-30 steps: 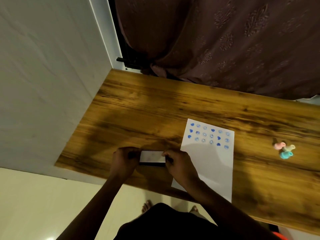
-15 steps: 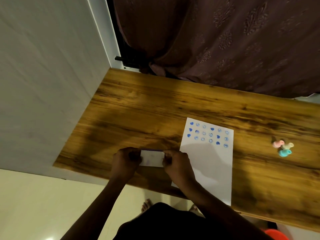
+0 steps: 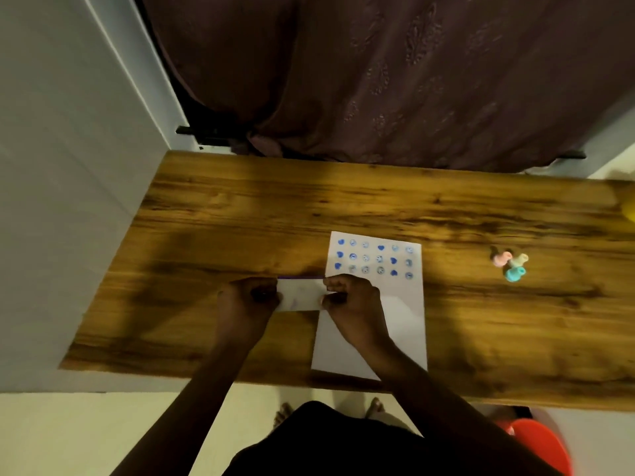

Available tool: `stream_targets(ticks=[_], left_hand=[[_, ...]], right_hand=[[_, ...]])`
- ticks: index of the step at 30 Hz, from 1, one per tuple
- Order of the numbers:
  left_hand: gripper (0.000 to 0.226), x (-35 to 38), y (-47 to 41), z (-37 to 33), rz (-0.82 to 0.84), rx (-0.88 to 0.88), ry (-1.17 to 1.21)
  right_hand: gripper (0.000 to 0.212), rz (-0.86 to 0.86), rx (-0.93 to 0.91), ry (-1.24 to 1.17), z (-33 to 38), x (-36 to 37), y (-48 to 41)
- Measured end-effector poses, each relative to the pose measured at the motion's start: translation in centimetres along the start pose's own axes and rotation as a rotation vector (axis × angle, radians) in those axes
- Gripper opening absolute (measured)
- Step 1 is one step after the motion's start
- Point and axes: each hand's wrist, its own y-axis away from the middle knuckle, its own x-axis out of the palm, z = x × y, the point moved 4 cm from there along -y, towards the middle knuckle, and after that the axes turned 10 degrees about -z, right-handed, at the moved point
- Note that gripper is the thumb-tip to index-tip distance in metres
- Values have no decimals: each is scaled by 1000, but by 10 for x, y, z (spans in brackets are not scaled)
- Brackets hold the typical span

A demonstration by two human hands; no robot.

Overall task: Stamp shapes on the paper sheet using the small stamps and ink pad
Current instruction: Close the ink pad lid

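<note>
**Both hands working the ink pad case beside the stamped sheet**

Head view: the person is holding the ink pad [image 3: 299, 294], a flat pale rectangular case, between both hands just above the near part of the counter [image 3: 213, 235]. The left hand [image 3: 248, 300] is gripping the case's left end, its fingers [image 3: 266, 293] curled and clamped on that edge; the right hand [image 3: 354, 300] is pinching the right end, fingers [image 3: 331, 286] closed on it. A thin violet line is showing along the far edge of the case, beyond the fingertips, which suggests the lid is being parted from or pressed onto the base; which of the two cannot be told. Holding at both ends is probably keeping the case steady while the lid is worked.

Just to the right of the right-hand fingers, the paper sheet [image 3: 402, 324] is lying flat, with the right wrist over its near left part. Rows of blue stamped shapes [image 3: 374, 259] are filling its far end, just beyond the fingers, while the near part is bare. The small stamps [image 3: 511, 264], pink, pale and teal, are sitting clustered well to the right, away from both hands and untouched.
</note>
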Motion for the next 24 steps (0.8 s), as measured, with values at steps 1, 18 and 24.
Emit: stream_targets(ticks=[1, 18, 24], left_hand=[[21, 7, 0, -10, 8, 24, 20], [27, 231, 57, -146, 232, 125, -1], [20, 284, 77, -171, 235, 130, 11]], right_hand=[[36, -22, 13, 2, -3, -8, -2], [19, -368, 246, 9, -156, -206, -28], [22, -321, 328, -8, -201, -237, -43]])
